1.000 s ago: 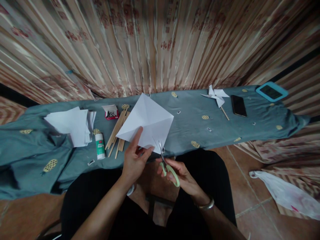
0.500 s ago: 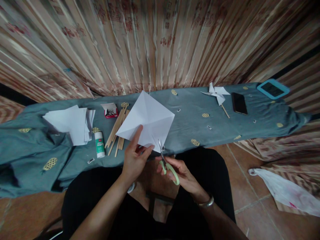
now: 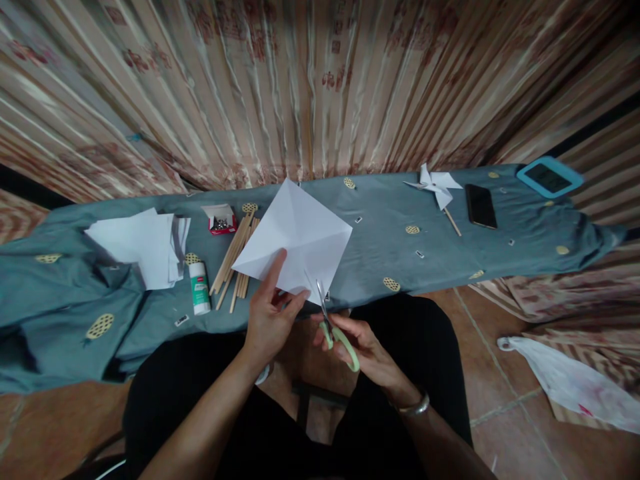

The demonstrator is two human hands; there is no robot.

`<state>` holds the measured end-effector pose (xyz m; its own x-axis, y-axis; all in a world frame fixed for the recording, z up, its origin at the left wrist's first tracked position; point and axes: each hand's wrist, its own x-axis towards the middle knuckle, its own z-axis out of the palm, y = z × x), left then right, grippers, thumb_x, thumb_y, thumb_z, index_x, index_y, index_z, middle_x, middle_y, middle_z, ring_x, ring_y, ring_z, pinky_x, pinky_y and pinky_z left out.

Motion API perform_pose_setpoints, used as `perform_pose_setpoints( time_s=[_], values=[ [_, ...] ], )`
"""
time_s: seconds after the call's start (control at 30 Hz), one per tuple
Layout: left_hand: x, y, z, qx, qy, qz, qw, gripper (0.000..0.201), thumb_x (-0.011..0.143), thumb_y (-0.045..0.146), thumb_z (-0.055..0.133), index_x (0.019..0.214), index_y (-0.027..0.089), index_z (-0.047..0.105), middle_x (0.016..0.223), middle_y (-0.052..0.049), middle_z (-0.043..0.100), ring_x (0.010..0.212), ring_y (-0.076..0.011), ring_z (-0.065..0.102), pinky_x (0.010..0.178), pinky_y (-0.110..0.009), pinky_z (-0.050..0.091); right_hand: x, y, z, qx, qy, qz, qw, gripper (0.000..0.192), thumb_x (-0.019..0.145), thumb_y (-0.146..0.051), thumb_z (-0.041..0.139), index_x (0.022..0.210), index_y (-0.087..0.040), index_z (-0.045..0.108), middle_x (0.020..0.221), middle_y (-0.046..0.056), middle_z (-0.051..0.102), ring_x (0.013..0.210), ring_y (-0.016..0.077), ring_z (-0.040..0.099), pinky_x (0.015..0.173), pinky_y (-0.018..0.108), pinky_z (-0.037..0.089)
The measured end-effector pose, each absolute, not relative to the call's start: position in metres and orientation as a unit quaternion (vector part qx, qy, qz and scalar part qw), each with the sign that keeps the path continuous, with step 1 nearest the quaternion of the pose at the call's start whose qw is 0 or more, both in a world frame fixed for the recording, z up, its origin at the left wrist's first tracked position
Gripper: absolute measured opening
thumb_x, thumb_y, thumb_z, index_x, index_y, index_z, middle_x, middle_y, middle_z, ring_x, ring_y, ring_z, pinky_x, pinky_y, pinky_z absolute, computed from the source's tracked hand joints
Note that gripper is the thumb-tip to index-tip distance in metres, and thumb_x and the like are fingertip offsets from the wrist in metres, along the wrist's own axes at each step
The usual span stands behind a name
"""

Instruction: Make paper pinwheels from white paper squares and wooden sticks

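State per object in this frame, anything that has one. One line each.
left hand: pinching the near edge of the paper square
paper square: creased, held up over the table edge
right hand: gripping the scissors
scissors: blades open at the square's near corner
pin box: lid open
glue stick: capped, lying on the cloth
phone: screen dark, flat
pinwheel: assembled, lying flat

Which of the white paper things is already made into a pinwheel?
The pinwheel on a stick, far right beside the black phone; the held square sheet and the left paper pile are flat.
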<state>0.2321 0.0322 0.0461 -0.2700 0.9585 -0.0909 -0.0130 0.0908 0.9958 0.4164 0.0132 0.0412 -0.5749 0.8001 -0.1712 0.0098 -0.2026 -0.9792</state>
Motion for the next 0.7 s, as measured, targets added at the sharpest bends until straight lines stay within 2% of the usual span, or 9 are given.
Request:
perform_pose_setpoints(
  time_s=[0.5,0.7],
  values=[
    [0.2326,0.0316,0.0456,0.407,0.587,0.536,0.45,0.077,0.071,0.03,0.077,0.142,0.022,0.046,0.14,-0.011,0.056,0.114,-0.0243,0.062,0.091,-0.035,0.056,0.4175,0.0133,0.0422,-0.362,-0.562,0.689,0.28,0.062,0.082,-0.064,0.059,0.124,-0.018,0.062,0.088,0.005,0.065,0.077,0.0144,0.055,0.065,0.026,0.046],
    [0.2339,0.0315,0.0468,0.405,0.582,0.536,0.458,0.078,0.071,0.03,0.077,0.142,0.019,0.045,0.137,-0.013,0.058,0.114,-0.0254,0.062,0.09,-0.035,0.056,0.4187,0.0141,0.0385,-0.354,-0.561,0.69,0.289,0.057,0.084,-0.059,0.06,0.125,-0.018,0.061,0.088,0.005,0.065,0.075,0.0136,0.054,0.062,0.025,0.045]
  ],
)
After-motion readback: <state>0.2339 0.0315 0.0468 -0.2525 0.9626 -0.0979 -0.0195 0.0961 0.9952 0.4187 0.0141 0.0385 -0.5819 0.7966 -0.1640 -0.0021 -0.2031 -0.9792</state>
